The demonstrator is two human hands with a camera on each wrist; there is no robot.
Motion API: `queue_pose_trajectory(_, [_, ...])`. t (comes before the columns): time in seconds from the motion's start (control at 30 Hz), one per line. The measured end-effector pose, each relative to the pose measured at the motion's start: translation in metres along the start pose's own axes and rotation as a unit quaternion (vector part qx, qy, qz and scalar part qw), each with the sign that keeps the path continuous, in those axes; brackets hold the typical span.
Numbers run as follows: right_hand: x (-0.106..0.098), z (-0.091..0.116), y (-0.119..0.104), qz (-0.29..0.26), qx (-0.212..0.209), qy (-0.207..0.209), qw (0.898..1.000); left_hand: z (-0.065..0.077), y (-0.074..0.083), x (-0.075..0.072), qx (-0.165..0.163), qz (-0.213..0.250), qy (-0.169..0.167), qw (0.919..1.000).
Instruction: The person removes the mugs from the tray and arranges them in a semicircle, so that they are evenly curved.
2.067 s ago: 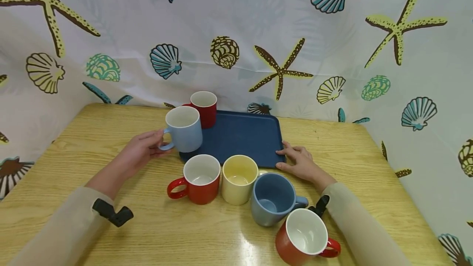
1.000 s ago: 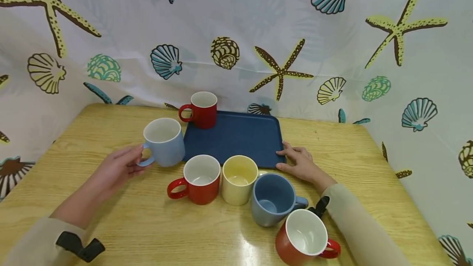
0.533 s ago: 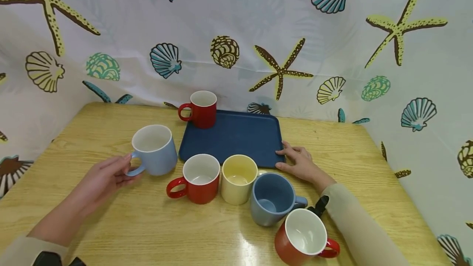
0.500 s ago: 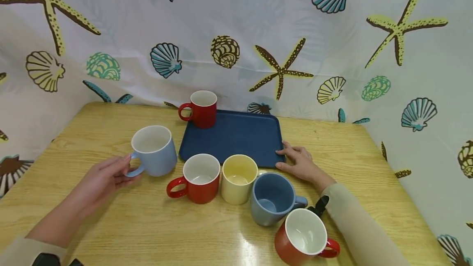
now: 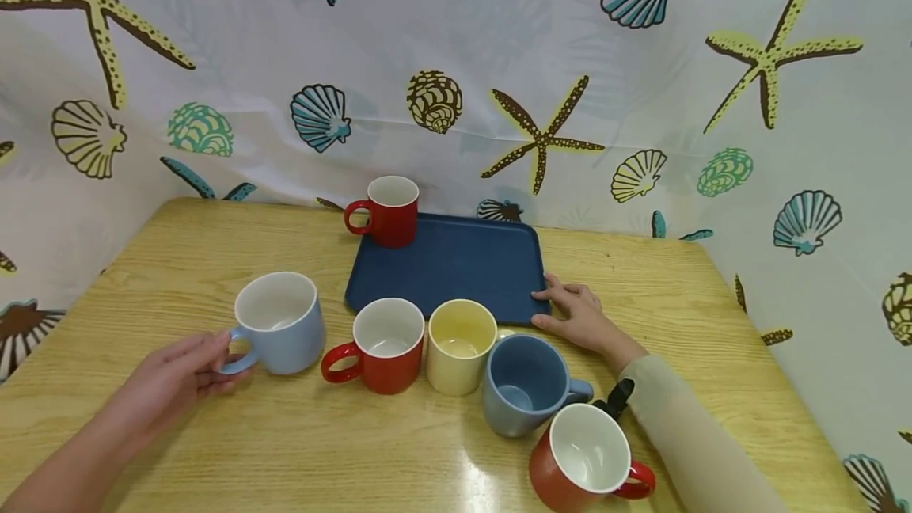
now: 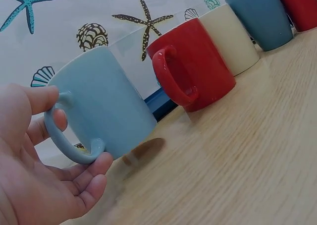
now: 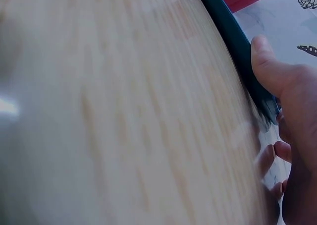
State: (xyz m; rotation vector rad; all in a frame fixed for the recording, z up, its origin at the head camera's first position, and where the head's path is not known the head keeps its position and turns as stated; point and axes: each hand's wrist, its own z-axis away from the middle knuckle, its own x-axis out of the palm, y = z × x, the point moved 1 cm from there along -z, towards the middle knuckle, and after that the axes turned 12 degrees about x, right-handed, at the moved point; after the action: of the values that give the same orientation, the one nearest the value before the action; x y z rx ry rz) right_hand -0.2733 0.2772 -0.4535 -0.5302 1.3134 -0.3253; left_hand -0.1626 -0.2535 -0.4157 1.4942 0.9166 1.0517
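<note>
Light blue mug (image 5: 286, 339) has moved from the left end of tray (image 5: 470, 260) to just left of the nearest red mug (image 5: 393, 364). Left hand (image 5: 174, 377) pinches its handle; right hand (image 5: 579, 319), fingers apart, touches tray corner.

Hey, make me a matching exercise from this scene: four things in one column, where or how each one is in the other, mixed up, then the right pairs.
1. light blue mug
2. yellow mug
3. darker blue mug
4. tray

A. bears a red mug
B. just right of the yellow mug
C. held by its handle in the left hand
D. between another red mug and the darker blue mug

Pairs: 1-C, 2-D, 3-B, 4-A
</note>
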Motion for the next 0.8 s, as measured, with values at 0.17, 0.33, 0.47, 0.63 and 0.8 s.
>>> queue_pose_trajectory(0.17, [0.002,-0.001,0.0,0.001,-0.008,0.003,1.0,0.01,-0.006,-0.002,0.002,0.031,-0.009,0.9995])
queue_pose_trajectory(0.33, [0.003,-0.001,0.001,-0.003,-0.007,0.002,1.0,0.019,-0.007,-0.006,-0.016,0.043,-0.017,0.9988])
queue_pose_trajectory(0.47, [0.003,-0.003,0.003,-0.001,-0.006,0.003,1.0,0.025,-0.008,-0.009,-0.031,0.052,-0.027,0.9978])
queue_pose_trajectory(0.63, [0.002,-0.003,0.004,-0.002,-0.006,0.003,1.0,0.034,-0.013,-0.012,-0.051,0.067,-0.037,0.9958])
queue_pose_trajectory(0.8, [0.001,-0.002,0.004,-0.003,-0.008,0.005,1.0,0.041,-0.016,-0.013,-0.051,0.087,-0.059,0.9932])
